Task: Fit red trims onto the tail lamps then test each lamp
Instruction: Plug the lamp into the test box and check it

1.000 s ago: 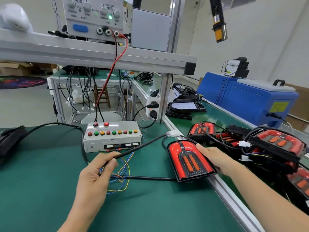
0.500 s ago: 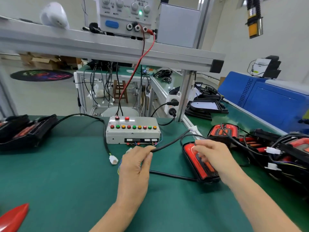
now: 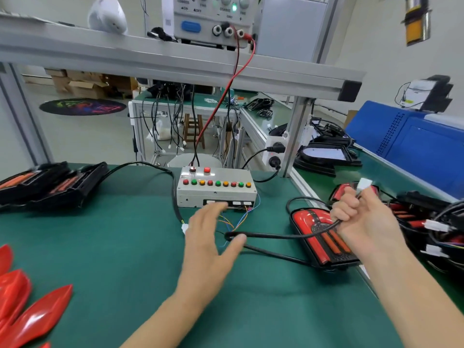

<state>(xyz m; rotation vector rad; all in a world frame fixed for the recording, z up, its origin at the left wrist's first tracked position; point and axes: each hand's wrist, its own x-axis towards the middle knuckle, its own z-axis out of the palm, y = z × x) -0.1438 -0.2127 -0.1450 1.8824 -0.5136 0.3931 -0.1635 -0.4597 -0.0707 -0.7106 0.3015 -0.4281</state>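
I see my right hand (image 3: pixel 364 217) gripping the cable of the tail lamp (image 3: pixel 324 239), at 3 o'clock on the counter (image 3: pixel 113 247); my left hand (image 3: pixel 211 237) is wide, empty. Testing not yet begun; red trims (image 3: pixel 30 315) wait at 8 o'clock.

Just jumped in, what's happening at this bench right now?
A person is preparing a tail lamp for testing. Their right hand grips the lamp's black cable, white plug raised and not yet connected. The left hand hovers open over the green mat near the button box. Red trims lie bottom left.
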